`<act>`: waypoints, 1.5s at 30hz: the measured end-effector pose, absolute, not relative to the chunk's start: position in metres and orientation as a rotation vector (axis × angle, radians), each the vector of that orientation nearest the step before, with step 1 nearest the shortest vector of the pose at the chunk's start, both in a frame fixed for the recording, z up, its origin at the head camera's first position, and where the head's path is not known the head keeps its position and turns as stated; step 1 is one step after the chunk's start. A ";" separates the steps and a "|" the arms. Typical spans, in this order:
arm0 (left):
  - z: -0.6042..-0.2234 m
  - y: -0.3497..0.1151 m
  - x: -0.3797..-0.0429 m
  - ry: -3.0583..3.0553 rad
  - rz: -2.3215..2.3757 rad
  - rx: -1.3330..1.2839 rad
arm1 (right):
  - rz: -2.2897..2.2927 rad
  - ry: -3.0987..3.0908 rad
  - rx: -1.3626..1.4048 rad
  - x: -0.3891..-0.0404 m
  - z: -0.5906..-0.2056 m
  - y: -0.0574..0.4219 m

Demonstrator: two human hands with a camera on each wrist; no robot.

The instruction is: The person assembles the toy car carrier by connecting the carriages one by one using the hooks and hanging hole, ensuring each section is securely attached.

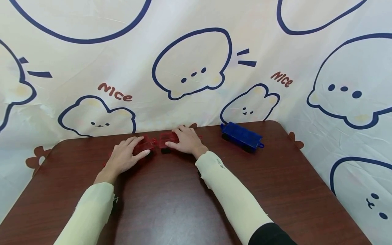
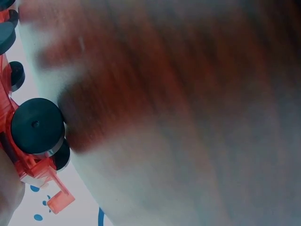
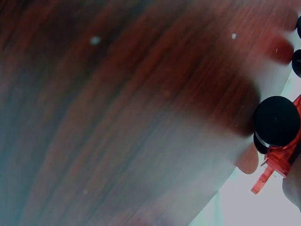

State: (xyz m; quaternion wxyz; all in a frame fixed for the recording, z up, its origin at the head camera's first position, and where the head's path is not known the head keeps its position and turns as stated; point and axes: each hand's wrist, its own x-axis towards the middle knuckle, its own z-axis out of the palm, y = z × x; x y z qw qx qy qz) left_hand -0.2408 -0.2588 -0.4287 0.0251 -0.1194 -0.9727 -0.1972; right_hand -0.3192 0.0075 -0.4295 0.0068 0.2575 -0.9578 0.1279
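Observation:
Near the back edge of the table, my left hand (image 1: 124, 154) holds a translucent red toy train wagon (image 1: 145, 145), fingers over its far side and thumb on the near side. Much of that wagon is covered by the hand. My right hand (image 1: 188, 141) grips a second red toy train wagon (image 1: 166, 137) the same way. Their facing coupling ends lie close together between the hands; whether they are hooked, I cannot tell. Black wheels show on the left wagon (image 2: 37, 126) in the left wrist view and on the right wagon (image 3: 276, 121) in the right wrist view.
To the right of my right hand stands a blue toy wagon (image 1: 242, 135) with black wheels and end hooks. The dark wooden table (image 1: 171, 197) ends against a pale curtain (image 1: 190, 112) printed with cartoon animals.

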 end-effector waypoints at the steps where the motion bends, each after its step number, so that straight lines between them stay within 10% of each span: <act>1: -0.429 -0.259 -0.241 -3.008 -0.611 -0.370 | 0.397 -2.998 0.803 -0.319 -0.430 0.007; 45: -0.429 -0.262 -0.239 -3.068 -0.556 -0.378 | 0.410 -2.978 0.829 -0.318 -0.428 0.007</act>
